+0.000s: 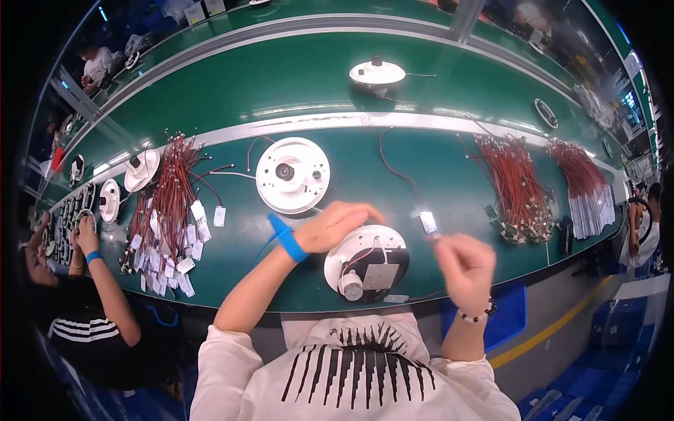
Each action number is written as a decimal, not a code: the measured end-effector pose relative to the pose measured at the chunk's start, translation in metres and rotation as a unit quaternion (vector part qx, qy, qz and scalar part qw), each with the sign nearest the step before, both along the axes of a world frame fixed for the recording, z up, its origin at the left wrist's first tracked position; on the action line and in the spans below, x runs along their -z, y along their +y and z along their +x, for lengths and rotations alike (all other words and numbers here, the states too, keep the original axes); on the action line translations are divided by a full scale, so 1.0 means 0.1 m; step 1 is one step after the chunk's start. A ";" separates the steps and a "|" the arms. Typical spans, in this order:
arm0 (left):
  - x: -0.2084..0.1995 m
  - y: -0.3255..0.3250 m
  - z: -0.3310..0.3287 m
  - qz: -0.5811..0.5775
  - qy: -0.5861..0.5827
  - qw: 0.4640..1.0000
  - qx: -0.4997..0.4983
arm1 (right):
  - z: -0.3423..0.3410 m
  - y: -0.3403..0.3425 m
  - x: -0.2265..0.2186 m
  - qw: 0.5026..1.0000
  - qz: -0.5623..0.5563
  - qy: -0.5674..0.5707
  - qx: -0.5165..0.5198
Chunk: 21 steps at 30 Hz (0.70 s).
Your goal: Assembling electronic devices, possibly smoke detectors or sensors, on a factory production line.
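My left hand [340, 226], with a blue strap on its wrist, curves over the far left rim of a round white housing [338, 256] and holds it at the table's near edge. The housing shows a black section, a metal plate [381, 276], a small cylindrical motor [351, 286] and thin wires. My right hand [465, 266], with a beaded bracelet, is closed in a pinch to the right; what its fingertips hold cannot be made out. Just beyond them lies a small white module [427, 222] with a red wire. A small grey piece [396, 299] rests beside the housing.
Another white round housing [293, 200] lies beyond my left hand. Bundles of red wires with white tags [168, 259] are at left; more bundles [516, 189] [583, 189] are at right. A disc-shaped unit [378, 73] sits on the far green surface. A co-worker [91, 309] works at left.
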State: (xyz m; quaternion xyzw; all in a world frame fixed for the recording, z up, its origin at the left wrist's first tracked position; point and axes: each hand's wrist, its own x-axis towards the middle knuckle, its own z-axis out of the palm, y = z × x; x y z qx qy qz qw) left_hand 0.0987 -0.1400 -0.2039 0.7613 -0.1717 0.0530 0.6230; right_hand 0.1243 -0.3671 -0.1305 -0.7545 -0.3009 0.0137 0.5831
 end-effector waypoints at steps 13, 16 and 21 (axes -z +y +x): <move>0.00 -0.05 -0.07 0.064 0.121 0.984 -0.113 | 0.04 0.19 0.19 0.978 -0.189 -0.093 0.001; 0.02 -0.05 -0.07 0.049 0.126 0.985 -0.109 | 0.04 0.21 0.20 0.976 -0.185 -0.110 0.011; 0.02 -0.09 -0.08 0.009 0.118 0.986 -0.113 | 0.03 0.29 0.22 0.973 -0.184 -0.140 0.016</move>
